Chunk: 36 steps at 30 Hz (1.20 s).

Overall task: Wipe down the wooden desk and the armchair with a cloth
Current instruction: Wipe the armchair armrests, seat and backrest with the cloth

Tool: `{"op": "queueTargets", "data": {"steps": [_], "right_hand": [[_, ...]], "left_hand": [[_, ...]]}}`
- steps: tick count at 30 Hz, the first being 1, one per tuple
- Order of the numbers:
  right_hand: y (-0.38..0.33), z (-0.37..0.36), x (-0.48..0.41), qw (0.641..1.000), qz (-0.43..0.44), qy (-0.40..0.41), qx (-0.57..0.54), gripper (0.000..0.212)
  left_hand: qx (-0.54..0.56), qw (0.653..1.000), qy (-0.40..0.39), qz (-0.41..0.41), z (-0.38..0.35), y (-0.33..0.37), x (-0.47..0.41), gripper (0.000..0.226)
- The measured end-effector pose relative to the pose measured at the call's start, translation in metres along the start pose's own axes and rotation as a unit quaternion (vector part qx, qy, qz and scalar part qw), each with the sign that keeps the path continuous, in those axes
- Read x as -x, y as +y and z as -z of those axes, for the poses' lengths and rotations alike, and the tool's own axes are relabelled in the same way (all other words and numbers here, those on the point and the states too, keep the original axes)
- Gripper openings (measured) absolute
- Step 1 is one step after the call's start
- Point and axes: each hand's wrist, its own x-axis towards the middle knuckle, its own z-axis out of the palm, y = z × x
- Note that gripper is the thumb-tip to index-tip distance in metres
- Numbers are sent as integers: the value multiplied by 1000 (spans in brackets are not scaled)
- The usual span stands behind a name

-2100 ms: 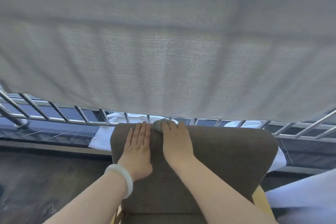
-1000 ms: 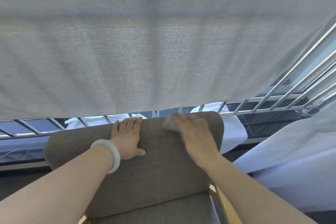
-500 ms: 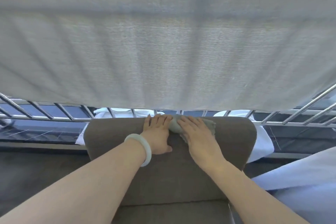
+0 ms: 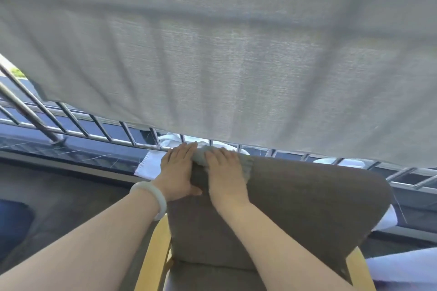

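– Grey curtain (image 4: 212,54) hangs across most of the view, with a metal railing (image 4: 71,123) below its hem. Where are the hands?
– Side by side at the top left corner of the armchair (image 4: 307,208). The left hand (image 4: 178,170) lies flat on the brown back, fingers straight and together, reaching the top edge. The right hand (image 4: 224,175), just beside it, presses flat on the cloth (image 4: 247,168), fingers straight too.
– Is either one gripping anything?
– No, neither curls round anything. The right palm covers the cloth. Whether the left fingers touch the cloth I cannot tell.
– And the cloth itself?
– Grey-green, bunched on the top edge of the chair's back. It shows between the two hands and past the right hand's outer side.
– What lies around them?
– A pale bracelet (image 4: 151,196) sits on the left wrist. Yellow wooden frame (image 4: 151,255) shows below the back on both sides. White fabric (image 4: 149,168) lies on the dark sill (image 4: 71,156) behind the chair, by the railing.
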Motion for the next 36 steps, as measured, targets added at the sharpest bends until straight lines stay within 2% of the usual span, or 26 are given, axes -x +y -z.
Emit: {"op": "queueTargets", "data": {"steps": [2, 5, 6, 8, 11, 12, 13, 14, 15, 16, 18, 19, 20, 21, 22, 23, 25, 27, 28, 30, 32, 34, 36], "right_hand": [[-30, -7, -18, 999, 29, -23, -8, 47], [2, 15, -15, 998, 59, -20, -16, 38], [27, 27, -6, 999, 28, -11, -23, 33], [91, 51, 19, 992, -112, 49, 17, 26], [145, 76, 54, 925, -344, 140, 79, 33], [138, 74, 55, 910, -376, 158, 77, 33], [123, 66, 51, 906, -372, 186, 75, 30], [100, 56, 42, 918, -335, 199, 76, 26], [71, 43, 31, 940, -270, 189, 87, 24], [39, 28, 20, 964, -192, 158, 95, 28], [-23, -8, 6, 996, -21, 71, 53, 41], [-46, -22, 3, 997, 64, 23, 33, 45], [-60, -29, 0, 990, 139, -11, 31, 47], [-65, -31, -3, 977, 205, -37, 40, 47], [-58, -28, -4, 961, 264, -60, 59, 47], [-43, -23, -3, 940, 321, -80, 88, 46], [3, -3, 5, 888, 412, -113, 173, 47], [59, 21, 22, 850, 447, -138, 241, 49], [86, 34, 33, 841, 450, -143, 264, 51], [136, 58, 56, 845, 429, -139, 289, 58], [162, 74, 73, 863, 390, -122, 296, 64], [157, 71, 74, 871, 379, -99, 297, 66], [128, 50, 63, 871, 393, -78, 285, 63]], "left_hand": [[22, 999, 24, -13, -1, -7, 1, 99], [82, 997, 2, 13, -1, -11, 5, 123], [92, 996, -5, 18, -1, -12, 6, 126], [103, 994, -21, 13, 2, -13, 6, 124], [126, 991, -47, -1, 9, -14, 6, 115], [131, 990, -54, -8, 12, -15, 6, 111], [147, 987, -59, -14, 15, -15, 7, 104], [197, 978, -60, -11, 19, -17, 7, 94], [293, 954, -55, 11, 24, -19, 9, 84], [427, 902, -43, 55, 28, -22, 13, 78], [674, 725, 15, 141, 29, -32, 23, 66], [749, 639, 46, 169, 24, -38, 29, 56], [790, 578, 63, 192, 17, -43, 34, 44], [807, 551, 60, 204, 12, -47, 39, 34], [802, 558, 46, 207, 8, -49, 43, 28], [781, 589, 34, 204, 6, -49, 45, 26], [690, 702, 27, 177, 4, -47, 40, 29], [542, 824, 47, 159, 8, -39, 29, 39], [464, 873, 64, 136, 11, -31, 23, 43], [304, 949, 76, 43, 14, -14, 12, 48], [140, 989, 43, -27, 10, 1, 0, 50], [14, 999, 6, -29, 4, 11, -8, 53], [-32, 999, -10, -14, 0, 14, -14, 56]]}}
